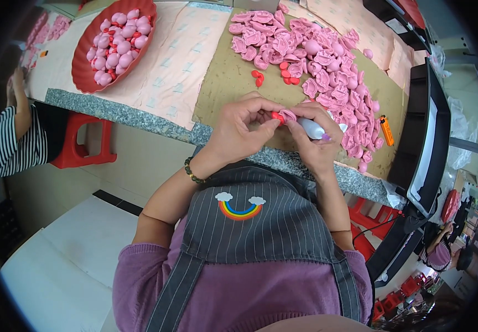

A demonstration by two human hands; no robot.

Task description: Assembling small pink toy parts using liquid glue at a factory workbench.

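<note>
In front of my apron, at the table's edge, my two hands meet over one small work piece. My left hand [239, 128] is closed, pinching a small glossy red piece [278, 117] between thumb and fingertips. Against it sits a pink hollow piece [287, 115], touched by the fingertips of my right hand [317, 149]. That hand is also closed around a whitish squeeze bottle [310, 128] with a purple tip pointing right. Just beyond, several loose red pieces [258, 77] lie on the brown board [217, 83]. A large heap of pink hollow pieces [327, 61] spreads behind and to the right.
At the far left stands a red fluted bowl [78, 72] full of pink and red pieces. An orange lighter [386, 130] lies by the heap's right edge. A black-framed stand [430, 138] borders the right. Another person's striped sleeve [23, 135] shows at left beside a red stool [87, 144].
</note>
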